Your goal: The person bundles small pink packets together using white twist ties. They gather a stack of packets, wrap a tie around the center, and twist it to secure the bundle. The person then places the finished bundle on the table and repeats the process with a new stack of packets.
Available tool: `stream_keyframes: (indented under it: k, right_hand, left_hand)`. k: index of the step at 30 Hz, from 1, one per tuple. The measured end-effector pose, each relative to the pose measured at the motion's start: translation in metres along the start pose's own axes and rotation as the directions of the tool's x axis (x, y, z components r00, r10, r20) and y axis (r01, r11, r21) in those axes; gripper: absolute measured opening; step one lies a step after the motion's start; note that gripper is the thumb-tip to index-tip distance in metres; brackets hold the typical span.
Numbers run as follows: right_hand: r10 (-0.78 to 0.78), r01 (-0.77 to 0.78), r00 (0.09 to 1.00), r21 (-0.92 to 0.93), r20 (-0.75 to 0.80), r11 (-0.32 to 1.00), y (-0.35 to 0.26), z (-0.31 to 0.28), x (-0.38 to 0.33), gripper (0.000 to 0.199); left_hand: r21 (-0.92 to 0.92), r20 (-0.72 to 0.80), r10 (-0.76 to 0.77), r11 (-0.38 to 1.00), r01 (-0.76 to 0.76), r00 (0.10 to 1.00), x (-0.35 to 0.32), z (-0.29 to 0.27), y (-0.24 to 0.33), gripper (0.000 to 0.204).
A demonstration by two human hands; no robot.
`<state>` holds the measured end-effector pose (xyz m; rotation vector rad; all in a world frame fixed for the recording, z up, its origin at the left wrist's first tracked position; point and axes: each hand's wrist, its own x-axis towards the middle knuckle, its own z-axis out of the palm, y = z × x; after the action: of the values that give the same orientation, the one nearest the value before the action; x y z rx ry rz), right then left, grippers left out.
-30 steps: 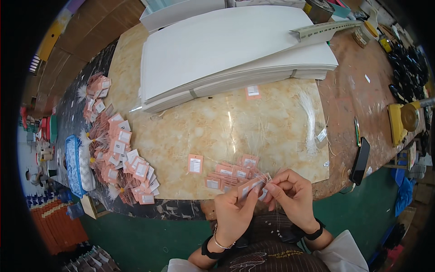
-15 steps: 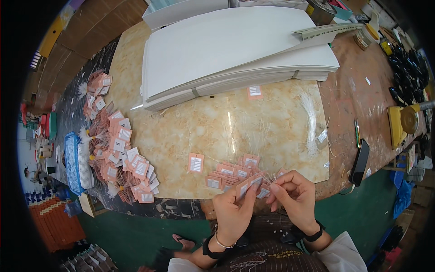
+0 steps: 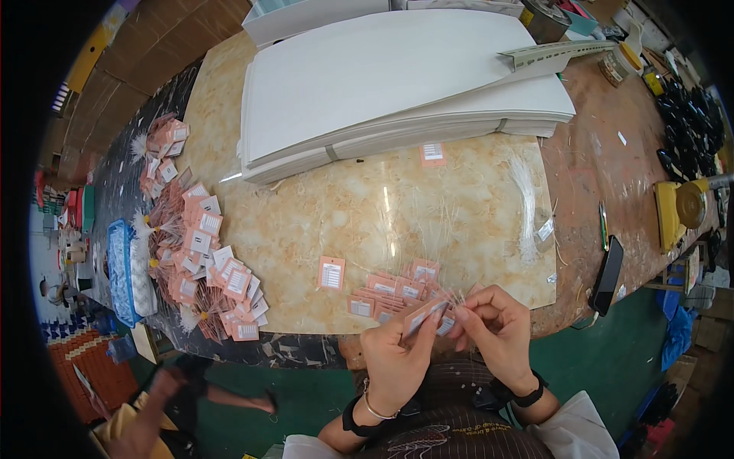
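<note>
At the table's near edge, my left hand [image 3: 393, 369] is closed on a small stack of pink hang tags [image 3: 420, 317] with white labels. My right hand [image 3: 498, 333] sits beside it, thumb and fingers pinched on thin clear tag strings [image 3: 456, 299] by the stack's right end. Exactly how the strings run through the tags is too fine to make out. Just beyond both hands lie several loose pink tags [image 3: 395, 286], their strings spreading away over the marbled board. One single tag [image 3: 331, 273] lies apart to the left.
Bundled tags [image 3: 200, 243] heap up at the left by a blue basket [image 3: 122, 268]. A white cardboard stack [image 3: 382, 84] fills the back. Loose strings [image 3: 523, 206], a pen [image 3: 603, 226] and a phone [image 3: 607, 275] lie rightward. Another person [image 3: 141, 417] is at lower left.
My hands stay almost in place, with the held tags tilted slightly and gathered closer together. Another person has come farther into view at the lower left.
</note>
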<state>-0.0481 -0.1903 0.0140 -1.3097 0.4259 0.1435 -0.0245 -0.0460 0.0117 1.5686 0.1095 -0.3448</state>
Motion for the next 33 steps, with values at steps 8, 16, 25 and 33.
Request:
stream_keyframes:
  k: [8, 16, 25, 33]
  right_hand:
    - [-0.035, 0.054, 0.988, -0.125, 0.150, 0.991, 0.003, -0.011, 0.008, 0.011]
    - [0.057, -0.057, 0.981, -0.006, 0.183, 0.998, 0.004, -0.028, 0.017, 0.008]
    - [-0.016, 0.023, 0.991, 0.048, -0.135, 0.999, -0.012, -0.055, 0.048, 0.009]
    - [0.065, -0.068, 0.996, -0.049, -0.067, 0.997, -0.001, -0.061, 0.081, 0.013]
  left_hand:
    - [0.282, 0.082, 0.077, 0.955, -0.097, 0.994, 0.001, -0.002, 0.004, 0.018]
    - [0.383, 0.209, 0.136, 0.900, -0.209, 0.968, 0.008, -0.009, 0.007, 0.015]
    - [0.372, 0.319, 0.005, 0.919, -0.130, 0.948, 0.007, -0.016, -0.009, 0.014]
    - [0.249, 0.252, -0.245, 0.951, 0.182, 0.936, 0.006, -0.009, -0.041, 0.017]
